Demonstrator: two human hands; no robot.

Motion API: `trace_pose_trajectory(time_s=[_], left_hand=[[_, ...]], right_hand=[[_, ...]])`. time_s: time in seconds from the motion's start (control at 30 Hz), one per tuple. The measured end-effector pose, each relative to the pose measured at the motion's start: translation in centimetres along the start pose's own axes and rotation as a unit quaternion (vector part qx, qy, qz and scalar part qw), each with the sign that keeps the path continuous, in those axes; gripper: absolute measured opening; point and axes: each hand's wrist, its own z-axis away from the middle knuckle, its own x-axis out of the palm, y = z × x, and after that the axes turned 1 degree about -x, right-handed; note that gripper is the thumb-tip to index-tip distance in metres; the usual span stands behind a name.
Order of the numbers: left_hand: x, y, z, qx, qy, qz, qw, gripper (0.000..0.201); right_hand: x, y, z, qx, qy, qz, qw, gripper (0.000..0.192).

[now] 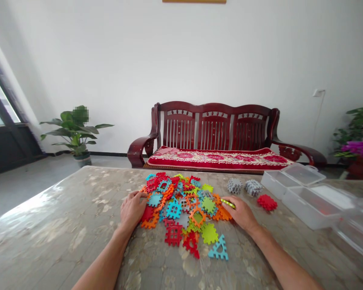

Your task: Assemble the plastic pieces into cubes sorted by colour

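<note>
A heap of plastic interlocking tiles [173,209] with toothed edges, in red, orange, blue, yellow-green and grey, lies between my hands. At its left side my left hand [133,208] rests with fingers stretched against the outer tiles; no held tile shows in it. On the right, my right hand [241,211] pinches a yellow-green tile [228,204], seen edge-on, just above some orange tiles [222,213]. Closest to me lie a blue triangular tile [219,249], a red triangular tile [191,243] and a red window tile [173,234].
Two grey tile stacks [234,185] [253,187] and a red tile stack [267,202] stand right of the heap. Beyond them are clear plastic boxes [308,209] with lids. A wooden bench [216,125] is behind the table [87,217]; a potted plant [75,133] stands left.
</note>
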Motion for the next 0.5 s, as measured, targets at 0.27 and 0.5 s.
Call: trace_pose_trajectory(time_s=[0.27, 0.5], left_hand=[[0.0, -0.1, 0.0, 0.003, -0.004, 0.0, 1.0, 0.035], [0.2, -0.1, 0.0, 0.002, -0.001, -0.005, 1.0, 0.035]], right_hand=[[0.2, 0.4, 0.0, 0.006, -0.001, -0.001, 1.0, 0.032], [0.6, 1.1, -0.2, 0.017, 0.018, -0.017, 1.0, 0.038]])
